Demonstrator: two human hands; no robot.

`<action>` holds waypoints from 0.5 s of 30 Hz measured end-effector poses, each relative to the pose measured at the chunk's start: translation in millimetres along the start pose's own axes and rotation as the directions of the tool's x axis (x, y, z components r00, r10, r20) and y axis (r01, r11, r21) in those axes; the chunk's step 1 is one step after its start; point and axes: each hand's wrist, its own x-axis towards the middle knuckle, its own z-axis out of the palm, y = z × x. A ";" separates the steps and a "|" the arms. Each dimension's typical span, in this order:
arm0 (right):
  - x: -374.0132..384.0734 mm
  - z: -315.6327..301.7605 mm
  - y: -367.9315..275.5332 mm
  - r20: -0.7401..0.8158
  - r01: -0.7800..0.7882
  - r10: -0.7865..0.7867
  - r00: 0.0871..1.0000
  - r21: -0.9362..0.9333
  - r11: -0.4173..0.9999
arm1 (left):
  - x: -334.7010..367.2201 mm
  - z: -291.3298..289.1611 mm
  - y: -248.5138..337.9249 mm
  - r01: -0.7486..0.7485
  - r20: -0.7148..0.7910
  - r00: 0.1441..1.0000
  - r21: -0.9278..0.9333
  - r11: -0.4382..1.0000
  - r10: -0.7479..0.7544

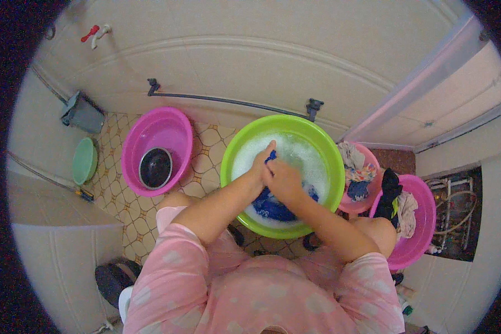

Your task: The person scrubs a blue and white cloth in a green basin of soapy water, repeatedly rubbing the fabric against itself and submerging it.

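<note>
A lime-green basin point(338, 167) of sudsy water stands in front of me. Partly under the foam lies a dark blue garment point(274, 208), with a light print on it. My left hand point(260, 165) and my right hand point(284, 179) are close together above the middle of the basin. Both are closed on a bunched part of the blue garment, which shows between and above the fingers. The rest of the cloth trails down into the water below my wrists. My right hand covers part of the grip.
Left stands a magenta basin point(167, 129) holding a dark round pan point(156, 168), with a small green basin point(84, 161) and a grey bin point(83, 113) beyond. Right, a pink basin point(367, 207) and a magenta basin point(426, 222) hold clothes. A pipe point(228, 101) runs along the wall.
</note>
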 end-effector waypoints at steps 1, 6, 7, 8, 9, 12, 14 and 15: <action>-3.9 -0.9 -5.1 0.002 0.026 -0.026 1.000 0.029 0.999 | -1.1 0.3 2.3 -0.001 0.127 0.992 -0.033 0.999 0.006; 16.7 -1.5 47.0 -0.118 -0.085 0.090 0.989 0.050 0.995 | -9.4 32.6 -19.0 -0.005 0.026 1.000 -0.050 0.999 0.006; 22.4 -7.0 47.3 -0.162 -0.006 0.016 0.987 0.065 0.998 | -10.1 33.3 -21.0 0.018 -0.054 0.998 -0.055 0.998 -0.021; 21.9 -7.5 42.5 -0.158 -0.004 0.014 0.987 0.066 0.998 | -7.1 27.8 -21.0 0.017 -0.057 0.998 -0.057 0.998 -0.020; 20.0 -7.2 36.2 -0.146 -0.031 0.043 0.988 0.086 0.996 | -2.2 19.7 -20.4 -0.034 -0.037 0.999 -0.040 0.999 0.033; 11.2 -1.7 16.9 -0.130 -0.087 0.102 0.986 0.120 0.989 | -4.8 16.5 -9.6 -0.070 0.003 0.998 0.003 0.998 0.070; -1.3 -3.5 -2.2 0.021 0.064 -0.064 0.998 -0.011 0.998 | -0.1 7.0 -0.5 -0.046 0.001 0.999 0.022 0.999 0.046; -0.8 -0.8 -2.2 0.056 0.068 -0.069 0.996 0.031 0.997 | 1.5 2.8 1.2 -0.034 -0.001 0.999 0.031 0.999 0.034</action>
